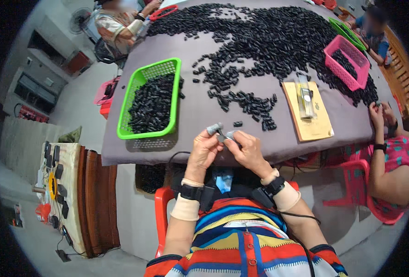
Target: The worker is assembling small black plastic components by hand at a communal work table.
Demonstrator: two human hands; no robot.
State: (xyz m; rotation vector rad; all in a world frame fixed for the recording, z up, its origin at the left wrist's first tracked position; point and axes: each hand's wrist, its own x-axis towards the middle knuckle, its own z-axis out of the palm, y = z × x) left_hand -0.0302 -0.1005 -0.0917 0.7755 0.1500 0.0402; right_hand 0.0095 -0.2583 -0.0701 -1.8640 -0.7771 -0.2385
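At the near edge of the table, my left hand [201,150] and my right hand [248,150] meet with fingertips pinched together. Between them is a small black part [220,137], partly covered by the fingers, so its exact shape is hard to make out. Grey wraps cover the index fingertips of both hands. Just beyond the fingers lies a single short black cylindrical piece [237,124]. Farther off, loose pieces of the same sort form a large pile [278,41] with a strand trailing toward me.
On the left stands a green basket [177,97] filled with black pieces. To the right, a clear plastic device [305,99] rests on a yellowish pad [319,125], near a pink basket [362,78]. Other people sit around the table; one person's hands [382,113] are at the right edge.
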